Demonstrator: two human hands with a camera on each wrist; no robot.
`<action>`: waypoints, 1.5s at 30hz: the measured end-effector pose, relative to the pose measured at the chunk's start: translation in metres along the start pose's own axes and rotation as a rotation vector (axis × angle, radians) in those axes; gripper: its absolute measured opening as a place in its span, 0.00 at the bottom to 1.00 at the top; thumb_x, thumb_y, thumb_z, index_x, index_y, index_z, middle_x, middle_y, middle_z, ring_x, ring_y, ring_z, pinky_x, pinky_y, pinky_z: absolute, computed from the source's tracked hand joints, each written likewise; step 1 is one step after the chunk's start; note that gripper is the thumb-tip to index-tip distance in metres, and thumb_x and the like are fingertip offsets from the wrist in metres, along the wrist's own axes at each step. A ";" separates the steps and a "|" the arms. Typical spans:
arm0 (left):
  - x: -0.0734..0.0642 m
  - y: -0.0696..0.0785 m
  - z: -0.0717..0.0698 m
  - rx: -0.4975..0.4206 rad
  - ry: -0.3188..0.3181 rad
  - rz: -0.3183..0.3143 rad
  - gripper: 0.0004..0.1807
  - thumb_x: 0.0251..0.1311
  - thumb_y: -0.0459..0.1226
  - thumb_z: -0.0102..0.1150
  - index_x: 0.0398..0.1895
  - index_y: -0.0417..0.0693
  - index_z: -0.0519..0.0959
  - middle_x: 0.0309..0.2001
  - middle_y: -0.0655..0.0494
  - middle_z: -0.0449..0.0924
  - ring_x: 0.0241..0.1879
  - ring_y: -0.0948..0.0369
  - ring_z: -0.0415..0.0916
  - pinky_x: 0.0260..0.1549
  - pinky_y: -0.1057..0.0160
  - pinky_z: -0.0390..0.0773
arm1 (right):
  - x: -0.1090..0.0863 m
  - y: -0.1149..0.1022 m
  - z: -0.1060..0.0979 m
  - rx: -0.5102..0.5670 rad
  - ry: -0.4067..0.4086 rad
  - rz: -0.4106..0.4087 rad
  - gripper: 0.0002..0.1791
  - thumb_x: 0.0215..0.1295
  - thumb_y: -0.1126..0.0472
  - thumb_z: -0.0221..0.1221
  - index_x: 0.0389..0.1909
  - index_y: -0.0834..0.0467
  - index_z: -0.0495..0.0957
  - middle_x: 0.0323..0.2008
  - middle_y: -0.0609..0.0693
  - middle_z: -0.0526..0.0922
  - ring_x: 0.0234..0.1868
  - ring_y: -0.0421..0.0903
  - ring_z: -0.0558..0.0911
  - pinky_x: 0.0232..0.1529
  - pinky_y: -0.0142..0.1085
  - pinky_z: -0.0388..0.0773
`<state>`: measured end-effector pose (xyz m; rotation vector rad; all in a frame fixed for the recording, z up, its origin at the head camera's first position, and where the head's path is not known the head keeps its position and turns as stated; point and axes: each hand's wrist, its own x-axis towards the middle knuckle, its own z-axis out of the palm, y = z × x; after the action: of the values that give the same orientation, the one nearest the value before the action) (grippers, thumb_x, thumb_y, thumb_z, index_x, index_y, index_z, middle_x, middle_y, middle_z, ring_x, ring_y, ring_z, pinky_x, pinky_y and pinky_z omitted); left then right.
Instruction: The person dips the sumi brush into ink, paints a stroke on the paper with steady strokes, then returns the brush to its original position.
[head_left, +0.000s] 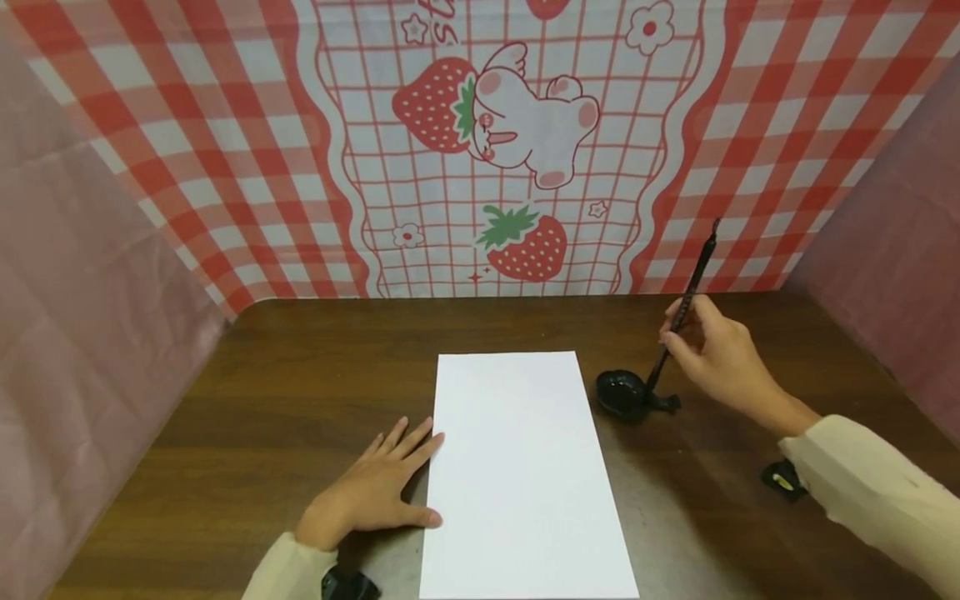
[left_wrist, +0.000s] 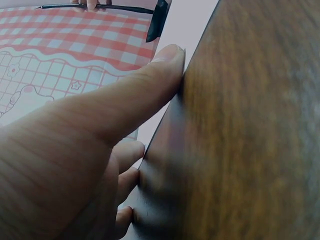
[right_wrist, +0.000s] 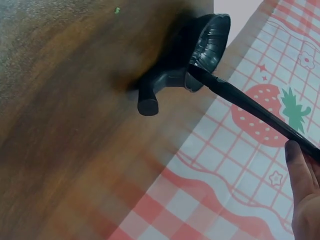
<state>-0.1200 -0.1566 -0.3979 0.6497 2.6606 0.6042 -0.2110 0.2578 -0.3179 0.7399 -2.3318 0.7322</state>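
A white sheet of paper (head_left: pixel 517 475) lies lengthwise on the brown wooden table. My left hand (head_left: pixel 371 492) rests at its left edge, fingers spread, with the thumb (left_wrist: pixel 145 82) and fingertips touching the edge. To the right of the sheet stands a small black ink dish (head_left: pixel 621 393) with a stubby handle. My right hand (head_left: pixel 716 354) pinches a dark writing brush (head_left: pixel 699 271), tilted with its top leaning right. In the right wrist view the lower end of the brush (right_wrist: pixel 240 100) meets the dish's rim; its tip is hidden inside the dish (right_wrist: pixel 212 47).
Behind the table hangs a red-and-white checked cloth (head_left: pixel 255 167) printed with strawberries. Pink cloth (head_left: pixel 97 317) covers the left side, and more hangs on the right. A small black object with a yellow mark (head_left: pixel 783 479) is by my right sleeve.
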 end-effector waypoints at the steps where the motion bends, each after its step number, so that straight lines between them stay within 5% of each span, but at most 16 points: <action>1: 0.000 0.000 0.000 0.000 -0.002 0.000 0.55 0.48 0.66 0.60 0.76 0.54 0.50 0.77 0.52 0.41 0.75 0.42 0.35 0.68 0.34 0.43 | -0.001 0.000 0.000 -0.005 -0.002 0.002 0.16 0.50 0.79 0.63 0.39 0.68 0.71 0.28 0.54 0.81 0.31 0.20 0.71 0.23 0.18 0.68; 30: -0.001 0.002 -0.002 -0.001 0.001 0.002 0.55 0.48 0.65 0.60 0.76 0.54 0.51 0.77 0.52 0.42 0.75 0.42 0.35 0.68 0.34 0.44 | 0.022 -0.012 -0.007 -0.004 -0.018 0.000 0.15 0.53 0.76 0.62 0.40 0.67 0.71 0.30 0.55 0.81 0.33 0.18 0.70 0.26 0.17 0.69; 45: -0.002 0.003 -0.002 -0.003 0.001 0.000 0.54 0.49 0.64 0.61 0.75 0.53 0.51 0.77 0.51 0.42 0.75 0.41 0.35 0.68 0.34 0.43 | 0.042 -0.024 0.015 0.065 -0.053 -0.030 0.12 0.58 0.75 0.60 0.41 0.67 0.70 0.29 0.55 0.82 0.28 0.36 0.79 0.26 0.18 0.71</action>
<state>-0.1184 -0.1557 -0.3941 0.6487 2.6602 0.6086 -0.2296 0.2176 -0.2925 0.8301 -2.3487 0.7876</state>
